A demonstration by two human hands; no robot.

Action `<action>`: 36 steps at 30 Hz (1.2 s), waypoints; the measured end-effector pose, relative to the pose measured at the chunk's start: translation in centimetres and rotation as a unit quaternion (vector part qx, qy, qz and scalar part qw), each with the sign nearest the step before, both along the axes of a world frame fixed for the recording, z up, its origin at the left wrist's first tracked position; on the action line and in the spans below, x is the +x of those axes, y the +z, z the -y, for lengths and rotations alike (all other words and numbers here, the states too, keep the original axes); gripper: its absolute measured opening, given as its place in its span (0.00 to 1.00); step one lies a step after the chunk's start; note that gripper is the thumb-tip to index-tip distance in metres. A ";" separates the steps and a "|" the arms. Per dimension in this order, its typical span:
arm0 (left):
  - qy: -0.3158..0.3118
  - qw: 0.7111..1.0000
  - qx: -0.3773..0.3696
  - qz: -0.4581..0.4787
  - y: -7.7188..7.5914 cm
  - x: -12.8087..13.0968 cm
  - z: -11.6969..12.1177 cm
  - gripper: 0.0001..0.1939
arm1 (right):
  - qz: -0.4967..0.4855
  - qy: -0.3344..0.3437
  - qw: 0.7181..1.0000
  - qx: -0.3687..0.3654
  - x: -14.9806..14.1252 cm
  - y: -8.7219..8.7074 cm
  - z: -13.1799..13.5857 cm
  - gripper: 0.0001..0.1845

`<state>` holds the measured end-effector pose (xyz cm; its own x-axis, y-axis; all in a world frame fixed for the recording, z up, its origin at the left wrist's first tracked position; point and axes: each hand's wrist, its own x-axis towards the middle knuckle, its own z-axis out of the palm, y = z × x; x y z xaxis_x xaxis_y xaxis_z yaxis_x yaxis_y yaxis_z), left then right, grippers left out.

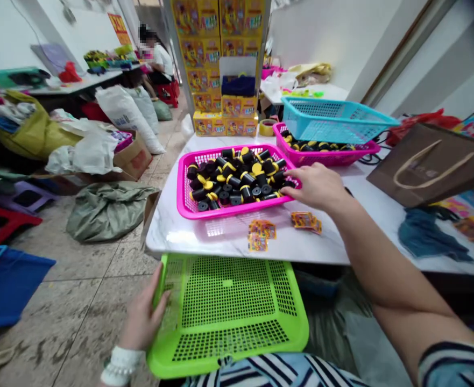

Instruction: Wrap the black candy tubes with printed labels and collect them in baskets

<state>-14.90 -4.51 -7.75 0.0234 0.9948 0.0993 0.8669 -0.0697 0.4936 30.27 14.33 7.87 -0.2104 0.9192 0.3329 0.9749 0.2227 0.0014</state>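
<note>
The right hand [315, 185] is laid palm down at the right rim of a pink plastic basket [204, 209], its grip open, with the fingers spread and reaching over the rim towards a heap of black and yellow spools [237, 180]. No spool is seen to be gripped. The basket is placed on a white marble-patterned desk [204, 236], and the spools are piled loosely inside it.

The left hand [142, 312] is kept below the desk edge, its grip closed on the left edge of a lime-green perforated tray [228, 283], which is held across the lap. A beaded bracelet [121, 365] is worn on that wrist.

Two small bunches of printed paper cards [262, 235] [306, 222] are left on the desk just in front of the basket. Behind it, a second pink basket [325, 159] holding more spools is partly covered by a tilted blue basket [333, 121]. A roll of tape [267, 127] is set beside a stack of yellow boxes [216, 54], and a brown paper bag [426, 166] is propped at the right. Farther back, a seated co-worker [158, 59] can be seen.
</note>
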 end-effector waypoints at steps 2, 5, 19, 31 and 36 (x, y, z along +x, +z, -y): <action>0.009 1.000 -0.001 -0.015 -0.4 -2.2 0.1 0.34 | 0.017 -0.004 0.996 -0.089 0.0 0.2 -1.5 0.25; -0.029 0.999 0.019 -0.040 -0.3 -3.6 0.3 0.36 | -0.021 0.005 0.991 -0.129 -0.5 0.5 -1.9 0.22; -0.164 0.971 0.170 0.009 4.2 6.7 4.1 0.26 | -0.054 -0.044 0.995 0.064 -3.1 0.4 2.6 0.18; -0.160 0.948 -0.087 0.261 5.8 11.4 3.0 0.15 | -0.214 0.025 0.973 0.084 -4.6 -11.6 10.1 0.09; -0.045 0.834 -0.251 0.490 7.6 14.1 1.7 0.17 | -0.297 0.071 0.933 0.188 -7.1 -9.2 13.5 0.04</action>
